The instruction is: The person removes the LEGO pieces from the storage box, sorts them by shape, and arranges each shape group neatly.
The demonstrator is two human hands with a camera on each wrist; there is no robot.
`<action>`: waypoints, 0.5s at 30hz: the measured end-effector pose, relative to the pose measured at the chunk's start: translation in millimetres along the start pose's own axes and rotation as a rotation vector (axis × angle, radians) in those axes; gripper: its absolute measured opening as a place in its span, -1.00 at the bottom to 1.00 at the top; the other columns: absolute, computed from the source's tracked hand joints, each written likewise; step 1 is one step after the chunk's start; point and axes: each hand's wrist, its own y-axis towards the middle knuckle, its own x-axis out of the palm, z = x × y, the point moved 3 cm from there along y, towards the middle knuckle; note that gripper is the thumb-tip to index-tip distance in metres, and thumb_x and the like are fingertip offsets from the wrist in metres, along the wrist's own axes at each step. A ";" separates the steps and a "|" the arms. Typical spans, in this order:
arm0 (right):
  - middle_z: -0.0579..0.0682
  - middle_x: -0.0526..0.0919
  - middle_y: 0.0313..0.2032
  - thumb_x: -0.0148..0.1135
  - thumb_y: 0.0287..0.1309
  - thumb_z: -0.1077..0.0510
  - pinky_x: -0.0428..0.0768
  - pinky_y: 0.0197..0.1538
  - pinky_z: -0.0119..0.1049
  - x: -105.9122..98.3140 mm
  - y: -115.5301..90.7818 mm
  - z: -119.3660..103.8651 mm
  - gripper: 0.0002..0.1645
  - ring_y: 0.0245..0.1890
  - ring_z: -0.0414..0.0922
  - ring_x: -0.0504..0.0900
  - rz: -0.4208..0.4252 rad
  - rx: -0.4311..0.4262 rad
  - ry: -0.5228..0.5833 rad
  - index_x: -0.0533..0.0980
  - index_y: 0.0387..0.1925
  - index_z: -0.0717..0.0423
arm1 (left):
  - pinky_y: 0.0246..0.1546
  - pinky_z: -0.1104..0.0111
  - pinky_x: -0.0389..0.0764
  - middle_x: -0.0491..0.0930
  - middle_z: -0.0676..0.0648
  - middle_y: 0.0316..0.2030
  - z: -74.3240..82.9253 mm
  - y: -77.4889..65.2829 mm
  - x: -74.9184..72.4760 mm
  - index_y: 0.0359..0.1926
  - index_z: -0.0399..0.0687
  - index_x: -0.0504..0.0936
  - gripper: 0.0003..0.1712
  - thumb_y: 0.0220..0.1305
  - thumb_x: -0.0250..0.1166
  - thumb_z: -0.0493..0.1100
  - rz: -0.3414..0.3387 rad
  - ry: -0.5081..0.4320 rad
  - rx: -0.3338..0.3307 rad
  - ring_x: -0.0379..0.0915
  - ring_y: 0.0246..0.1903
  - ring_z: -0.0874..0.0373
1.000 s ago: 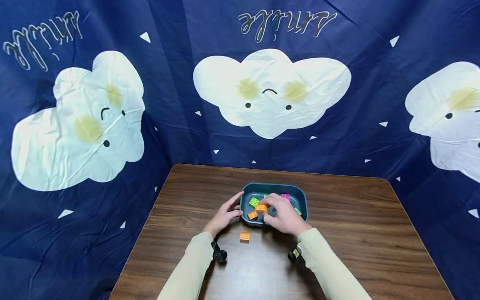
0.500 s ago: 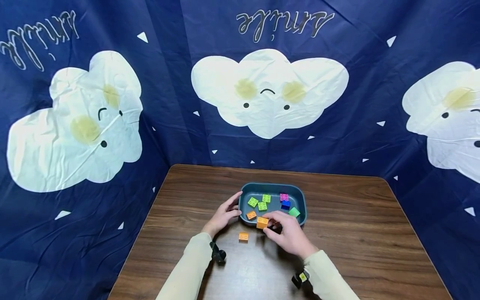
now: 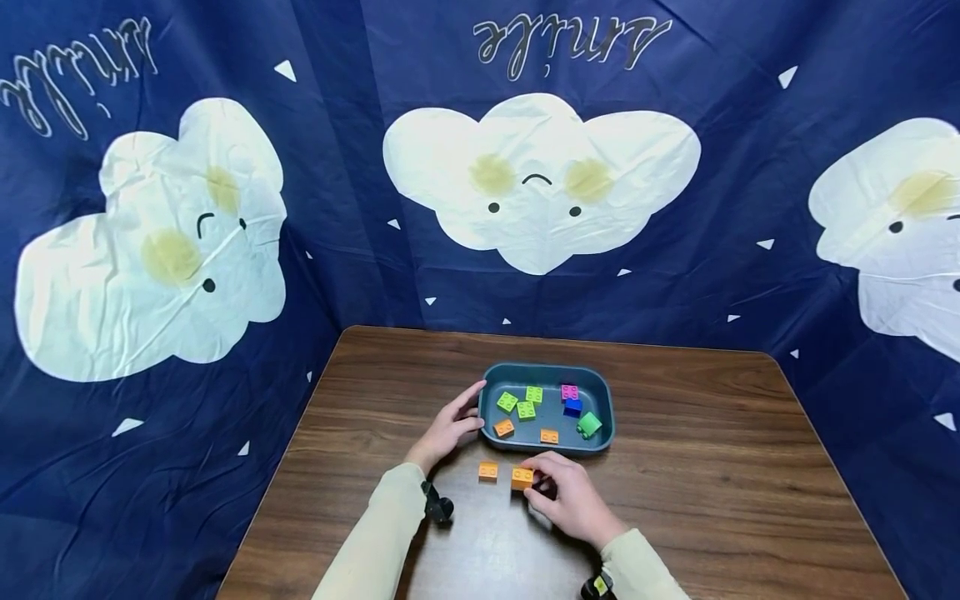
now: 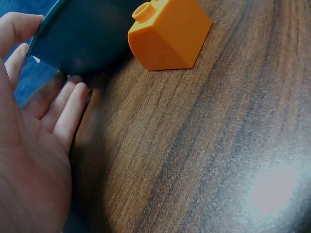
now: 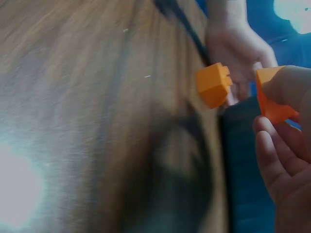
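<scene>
My right hand [image 3: 573,500] pinches an orange toy building block [image 3: 521,478] between thumb and fingers, just in front of the bin. Another orange block [image 3: 487,472], with studs and a sloped side, sits on the table to its left. At the left end of the dark teal bin [image 3: 546,448], my left hand [image 3: 446,432] rests its extended fingers against the rim and wall. The left wrist view shows fingertips [image 4: 38,20] at the rim. In the right wrist view, the held block [image 5: 272,114] is partly covered by my thumb.
Inside the bin lie several lime blocks [image 3: 526,410], two orange blocks [image 3: 549,436], a pink block [image 3: 569,392], a blue block [image 3: 573,407] and a green block [image 3: 589,425]. Beneath is a wooden table [image 3: 720,467], with a navy cloud-print curtain [image 3: 345,208] behind.
My right hand has lifted an orange block out of the bin and brought it toward the front, beside the block on the table. The left hand has stayed at the bin.
</scene>
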 end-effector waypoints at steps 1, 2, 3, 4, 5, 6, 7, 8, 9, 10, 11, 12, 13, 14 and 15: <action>-0.23 0.66 -0.10 0.49 0.17 0.25 0.70 -0.19 -0.39 2.3 -0.6 2.2 -0.61 -0.26 -0.22 0.68 0.000 0.007 -0.003 0.68 0.04 -0.03 | 0.27 0.00 0.60 0.21 -0.33 0.56 -0.5 0.3 -0.1 0.66 0.03 0.16 -0.17 0.47 0.20 -0.36 -0.001 -0.007 0.000 0.38 0.37 -0.30; -0.25 0.66 -0.10 0.49 0.17 0.24 0.69 -0.18 -0.40 4.7 -1.2 4.4 -0.61 -0.26 -0.23 0.68 0.000 0.016 -0.004 0.68 0.05 -0.04 | 0.27 0.00 0.60 0.21 -0.32 0.56 -0.3 0.3 -0.2 0.66 0.04 0.17 -0.17 0.47 0.20 -0.37 -0.003 -0.010 -0.001 0.38 0.37 -0.30; -0.25 0.66 -0.11 0.50 0.17 0.24 0.68 -0.19 -0.41 7.3 -1.6 6.7 -0.61 -0.26 -0.23 0.68 0.002 0.018 -0.009 0.68 0.05 -0.04 | 0.27 0.00 0.60 0.20 -0.32 0.57 0.0 0.3 -0.3 0.66 0.04 0.17 -0.17 0.47 0.20 -0.37 -0.004 -0.013 0.001 0.38 0.37 -0.30; -0.25 0.66 -0.11 0.50 0.17 0.23 0.68 -0.19 -0.42 9.8 -1.8 8.7 -0.61 -0.26 -0.24 0.67 0.006 0.019 -0.011 0.68 0.05 -0.03 | 0.28 0.01 0.60 0.20 -0.31 0.57 -0.1 0.3 -0.7 0.66 0.05 0.17 -0.16 0.47 0.20 -0.38 -0.005 -0.014 0.000 0.38 0.37 -0.29; -0.25 0.66 -0.11 0.50 0.17 0.23 0.68 -0.19 -0.42 12.4 -1.9 10.7 -0.60 -0.26 -0.25 0.67 0.010 0.014 -0.014 0.68 0.06 -0.02 | 0.28 0.02 0.60 0.20 -0.30 0.57 0.5 0.2 -0.8 0.66 0.07 0.18 -0.16 0.47 0.21 -0.37 -0.007 -0.015 0.002 0.38 0.37 -0.28; -0.24 0.67 -0.11 0.50 0.17 0.23 0.68 -0.19 -0.42 15.1 -1.9 12.7 -0.60 -0.26 -0.25 0.67 0.017 0.004 -0.016 0.68 0.06 -0.01 | 0.27 0.02 0.60 0.20 -0.29 0.57 1.1 0.1 -0.8 0.66 0.07 0.18 -0.17 0.47 0.21 -0.37 -0.010 -0.013 0.005 0.38 0.37 -0.28; -0.23 0.67 -0.11 0.51 0.18 0.23 0.68 -0.19 -0.41 17.8 -1.8 14.5 -0.60 -0.26 -0.26 0.67 0.024 -0.006 -0.021 0.68 0.06 0.00 | 0.27 0.03 0.60 0.20 -0.28 0.57 1.4 0.0 -1.0 0.66 0.09 0.19 -0.17 0.47 0.22 -0.36 -0.011 -0.012 0.006 0.39 0.37 -0.26; -0.22 0.67 -0.10 0.51 0.18 0.23 0.68 -0.18 -0.41 20.5 -1.7 16.5 -0.60 -0.25 -0.28 0.66 0.030 -0.015 -0.029 0.68 0.06 0.01 | 0.27 0.04 0.60 0.21 -0.28 0.57 1.7 0.0 -1.2 0.66 0.10 0.20 -0.17 0.47 0.22 -0.35 -0.010 -0.006 0.005 0.40 0.37 -0.25; -0.22 0.67 -0.10 0.52 0.17 0.23 0.68 -0.18 -0.40 23.0 -1.6 18.4 -0.60 -0.24 -0.30 0.65 0.037 -0.023 -0.039 0.68 0.06 0.01 | 0.27 0.05 0.60 0.22 -0.27 0.57 1.7 0.0 -1.4 0.65 0.11 0.20 -0.18 0.47 0.23 -0.34 -0.010 -0.003 0.004 0.40 0.37 -0.24; -0.22 0.67 -0.10 0.52 0.17 0.23 0.68 -0.17 -0.40 25.4 -1.5 20.4 -0.60 -0.23 -0.31 0.64 0.044 -0.027 -0.048 0.68 0.06 0.00 | 0.27 0.05 0.60 0.22 -0.26 0.57 1.9 -0.1 -1.4 0.65 0.13 0.21 -0.18 0.47 0.23 -0.33 -0.010 0.001 0.002 0.40 0.36 -0.23; -0.22 0.68 -0.09 0.52 0.17 0.23 0.68 -0.15 -0.38 27.6 -1.4 22.3 -0.60 -0.21 -0.33 0.63 0.050 -0.030 -0.059 0.68 0.06 0.00 | 0.27 0.05 0.60 0.23 -0.25 0.57 2.2 -0.1 -1.3 0.65 0.15 0.21 -0.18 0.47 0.24 -0.31 -0.011 0.005 0.002 0.41 0.36 -0.21; -0.22 0.67 -0.09 0.53 0.17 0.22 0.68 -0.14 -0.37 29.6 -1.3 23.9 -0.60 -0.19 -0.34 0.62 0.057 -0.030 -0.069 0.68 0.05 -0.01 | 0.27 0.05 0.60 0.23 -0.24 0.57 2.0 -0.1 -1.3 0.65 0.15 0.21 -0.18 0.47 0.24 -0.31 -0.011 0.009 0.001 0.41 0.36 -0.21; -0.23 0.67 -0.08 0.53 0.18 0.21 0.68 -0.11 -0.36 31.4 -1.3 25.6 -0.61 -0.18 -0.35 0.61 0.061 -0.023 -0.081 0.69 0.05 -0.03 | 0.28 0.05 0.60 0.23 -0.24 0.57 1.7 -0.2 -1.5 0.65 0.15 0.21 -0.18 0.48 0.24 -0.30 -0.010 0.012 -0.002 0.41 0.36 -0.20; -0.24 0.67 -0.08 0.53 0.18 0.20 0.68 -0.10 -0.34 33.0 -1.2 27.2 -0.61 -0.16 -0.35 0.60 0.064 -0.016 -0.091 0.69 0.05 -0.04 | 0.28 0.04 0.60 0.23 -0.25 0.56 1.6 -0.2 -1.5 0.65 0.14 0.21 -0.19 0.48 0.24 -0.29 -0.011 0.016 -0.001 0.41 0.36 -0.20; -0.24 0.67 -0.08 0.53 0.19 0.20 0.68 -0.08 -0.31 34.3 -1.1 28.2 -0.61 -0.14 -0.34 0.61 0.068 -0.009 -0.099 0.69 0.05 -0.05 | 0.28 0.04 0.59 0.23 -0.24 0.56 1.7 -0.4 -1.6 0.65 0.14 0.21 -0.19 0.48 0.24 -0.29 -0.011 0.016 -0.002 0.41 0.36 -0.20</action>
